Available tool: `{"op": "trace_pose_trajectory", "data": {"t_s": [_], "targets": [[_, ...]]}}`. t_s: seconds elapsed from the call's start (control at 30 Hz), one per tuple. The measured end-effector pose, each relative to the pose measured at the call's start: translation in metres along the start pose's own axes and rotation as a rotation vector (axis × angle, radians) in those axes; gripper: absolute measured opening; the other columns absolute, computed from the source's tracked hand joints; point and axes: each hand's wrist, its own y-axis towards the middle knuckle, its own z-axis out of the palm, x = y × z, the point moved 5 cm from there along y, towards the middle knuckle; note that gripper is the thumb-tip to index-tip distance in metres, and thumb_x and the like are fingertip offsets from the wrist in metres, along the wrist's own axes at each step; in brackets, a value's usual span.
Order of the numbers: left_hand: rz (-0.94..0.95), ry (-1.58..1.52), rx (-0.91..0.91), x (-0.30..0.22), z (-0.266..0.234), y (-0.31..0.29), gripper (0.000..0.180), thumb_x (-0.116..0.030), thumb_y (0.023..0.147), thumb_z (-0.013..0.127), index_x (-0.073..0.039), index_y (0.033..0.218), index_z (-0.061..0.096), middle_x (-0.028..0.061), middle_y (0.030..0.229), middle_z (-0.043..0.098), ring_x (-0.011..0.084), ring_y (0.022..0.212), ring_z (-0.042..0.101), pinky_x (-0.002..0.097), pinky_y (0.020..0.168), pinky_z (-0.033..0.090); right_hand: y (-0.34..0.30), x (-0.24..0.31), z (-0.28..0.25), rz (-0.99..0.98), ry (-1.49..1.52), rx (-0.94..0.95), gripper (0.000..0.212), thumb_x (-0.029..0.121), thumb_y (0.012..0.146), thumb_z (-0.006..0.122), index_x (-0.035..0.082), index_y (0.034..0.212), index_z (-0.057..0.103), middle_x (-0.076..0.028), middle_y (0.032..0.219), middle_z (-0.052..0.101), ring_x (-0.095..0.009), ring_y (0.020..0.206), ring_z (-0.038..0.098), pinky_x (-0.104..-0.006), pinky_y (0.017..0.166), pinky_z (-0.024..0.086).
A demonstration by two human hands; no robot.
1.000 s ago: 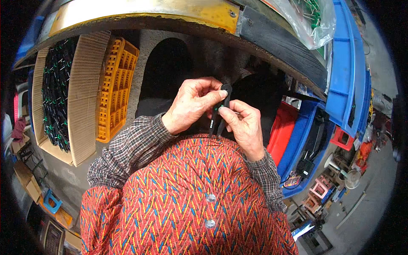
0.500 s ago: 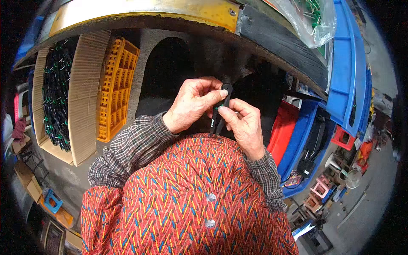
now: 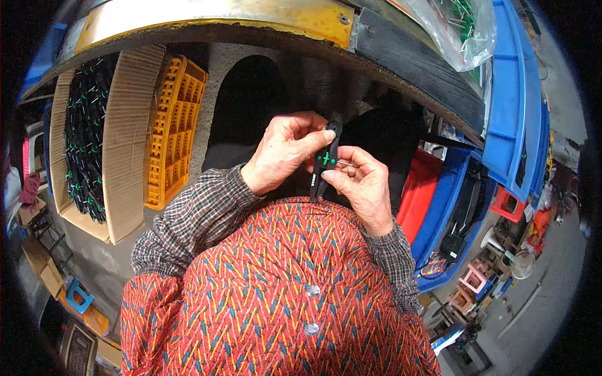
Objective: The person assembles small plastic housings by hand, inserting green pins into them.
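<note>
My left hand (image 3: 285, 150) is closed, thumb and fingers pinching the rounded upper end of a black two-legged plastic piece (image 3: 327, 141) above my lap. Green parts (image 3: 327, 159) show midway down the piece. From its right side a thin metal pin (image 3: 344, 163) runs to my right hand (image 3: 365, 188), whose thumb and fingers are pinched around the pin's outer end. The lower legs of the piece point toward my apron. My left fingers partly cover its upper left side.
An open cardboard box (image 3: 128, 138) full of black pieces with green parts stands left, beside an orange crate (image 3: 179, 131). The workbench edge (image 3: 417, 66) crosses ahead. At right are blue bins (image 3: 511, 94), a red bin (image 3: 419, 185) and a clear bag (image 3: 461, 37) with green-ended pins.
My right thumb has shifted slightly down and right, off the green parts. These and the metal pin now show more plainly. My left hand has stayed in place.
</note>
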Motion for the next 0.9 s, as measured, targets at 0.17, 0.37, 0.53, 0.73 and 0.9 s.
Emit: {"op": "trace_pose_trajectory", "data": {"t_s": [0.17, 0.37, 0.53, 0.73, 0.9], "targets": [[0.026, -0.007, -0.007, -0.002, 0.001, 0.002, 0.016, -0.018, 0.091, 0.063, -0.002, 0.093, 0.063, -0.0014, 0.075, 0.060, 0.0039, 0.060, 0.054, 0.0201, 0.050, 0.045, 0.000, -0.002, -0.003, 0.038, -0.038, -0.029, 0.029, 0.004, 0.081, 0.073, -0.003, 0.107, 0.060, -0.004, 0.092, 0.066, -0.005, 0.079, 0.060, -0.0193, 0.071, 0.051], [0.065, 0.000, -0.036, -0.002, -0.001, 0.002, 0.016, -0.017, 0.091, 0.063, -0.001, 0.089, 0.063, -0.0006, 0.072, 0.059, 0.0042, 0.056, 0.053, 0.0201, 0.047, 0.044, -0.001, 0.001, -0.002, 0.059, -0.066, -0.045, 0.029, 0.004, 0.081, 0.073, -0.002, 0.106, 0.061, 0.000, 0.085, 0.062, -0.003, 0.074, 0.056, -0.0179, 0.067, 0.049], [0.075, -0.010, -0.050, -0.004, -0.004, 0.000, 0.017, -0.018, 0.090, 0.064, -0.001, 0.090, 0.063, -0.0004, 0.073, 0.060, 0.0044, 0.056, 0.053, 0.0201, 0.047, 0.044, -0.001, 0.002, 0.000, 0.068, -0.052, -0.048, 0.030, 0.007, 0.081, 0.073, -0.003, 0.106, 0.061, 0.001, 0.083, 0.060, -0.003, 0.071, 0.055, -0.0174, 0.064, 0.048], [0.015, -0.027, -0.041, -0.004, -0.013, -0.004, 0.017, -0.020, 0.091, 0.064, -0.003, 0.095, 0.063, -0.0021, 0.078, 0.061, 0.0046, 0.064, 0.057, 0.0206, 0.053, 0.047, -0.002, -0.003, -0.002, 0.025, -0.073, -0.040, 0.029, 0.010, 0.082, 0.073, -0.003, 0.106, 0.062, 0.003, 0.080, 0.059, -0.002, 0.068, 0.052, -0.0163, 0.060, 0.045], [0.017, -0.003, -0.032, -0.006, -0.013, -0.005, 0.016, -0.020, 0.090, 0.064, -0.004, 0.091, 0.063, -0.0020, 0.076, 0.061, 0.0041, 0.061, 0.056, 0.0204, 0.052, 0.047, 0.002, -0.003, 0.002, 0.011, -0.059, -0.033, 0.027, 0.011, 0.084, 0.072, -0.002, 0.105, 0.062, 0.001, 0.081, 0.061, -0.001, 0.066, 0.052, -0.0165, 0.057, 0.043]]}}
